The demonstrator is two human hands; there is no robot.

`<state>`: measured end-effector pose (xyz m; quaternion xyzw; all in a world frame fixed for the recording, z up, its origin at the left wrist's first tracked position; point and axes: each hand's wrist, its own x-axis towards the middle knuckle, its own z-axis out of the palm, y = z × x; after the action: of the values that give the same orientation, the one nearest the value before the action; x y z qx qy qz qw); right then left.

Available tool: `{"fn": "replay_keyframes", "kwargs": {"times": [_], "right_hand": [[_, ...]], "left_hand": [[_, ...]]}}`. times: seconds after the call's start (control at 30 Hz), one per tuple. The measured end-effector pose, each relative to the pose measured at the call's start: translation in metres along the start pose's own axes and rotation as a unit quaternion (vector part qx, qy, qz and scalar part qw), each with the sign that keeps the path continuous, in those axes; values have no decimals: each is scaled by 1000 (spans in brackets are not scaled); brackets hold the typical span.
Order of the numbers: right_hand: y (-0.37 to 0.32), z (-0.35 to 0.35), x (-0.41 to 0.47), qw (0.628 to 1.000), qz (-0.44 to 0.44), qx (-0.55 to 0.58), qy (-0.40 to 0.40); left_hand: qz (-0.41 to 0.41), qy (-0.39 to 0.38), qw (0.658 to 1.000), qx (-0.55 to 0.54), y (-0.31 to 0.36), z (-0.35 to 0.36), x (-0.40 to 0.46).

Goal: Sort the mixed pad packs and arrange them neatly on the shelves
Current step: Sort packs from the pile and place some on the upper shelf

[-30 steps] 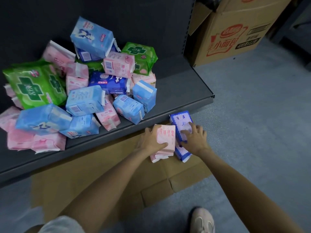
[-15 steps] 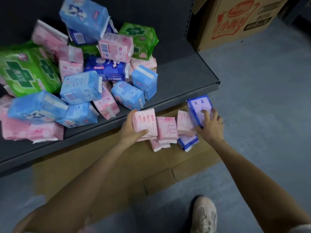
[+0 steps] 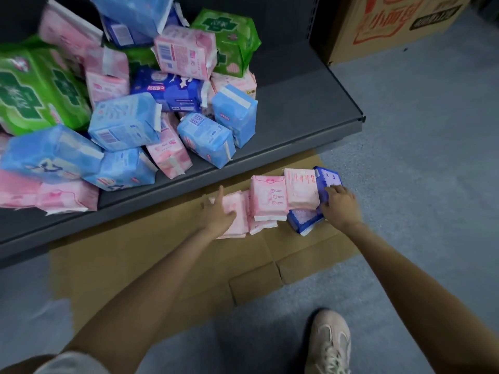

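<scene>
A jumbled heap of pad packs point(image 3: 127, 122) in pink, light blue, dark blue and green covers the dark grey shelf point(image 3: 297, 117). Below its front edge, a short row of packs stands on flattened cardboard point(image 3: 151, 255). My left hand point(image 3: 218, 211) rests with straight fingers on the leftmost pink pack point(image 3: 237, 217). Two more pink packs point(image 3: 268, 197) stand side by side to its right. My right hand point(image 3: 339, 203) grips the dark blue pack point(image 3: 328, 179) at the row's right end; another dark blue pack point(image 3: 302, 221) lies beneath.
A printed cardboard box point(image 3: 391, 25) stands on the grey floor at the upper right, beside the shelf's upright. My shoe point(image 3: 330, 344) is at the bottom edge. The right part of the shelf is bare metal.
The packs below the shelf have spread from a held bunch into a row. My left hand went from gripping a pink pack to lying flat on it; my right hand shifted right with the blue pack.
</scene>
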<state>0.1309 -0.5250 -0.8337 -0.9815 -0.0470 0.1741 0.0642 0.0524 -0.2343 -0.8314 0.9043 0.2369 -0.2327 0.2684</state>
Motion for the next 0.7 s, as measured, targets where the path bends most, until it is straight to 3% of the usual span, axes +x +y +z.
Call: {"fn": "replay_keyframes", "kwargs": {"times": [0.17, 0.33, 0.47, 0.6, 0.7], "right_hand": [[-34, -51, -29, 991, -117, -35, 58], [-87, -141, -64, 968, -238, -81, -1], [-130, -214, -91, 945, -304, -111, 52], [-168, -278, -102, 910, -362, -59, 192], [-194, -327, -109, 865, -404, 10, 297]], "left_hand": [[77, 46, 994, 67, 21, -43, -25], [256, 78, 963, 33, 55, -121, -75], [410, 197, 889, 51, 77, -189, -116], [506, 334, 794, 55, 92, -261, -150], [552, 389, 735, 59, 106, -314, -175]]}}
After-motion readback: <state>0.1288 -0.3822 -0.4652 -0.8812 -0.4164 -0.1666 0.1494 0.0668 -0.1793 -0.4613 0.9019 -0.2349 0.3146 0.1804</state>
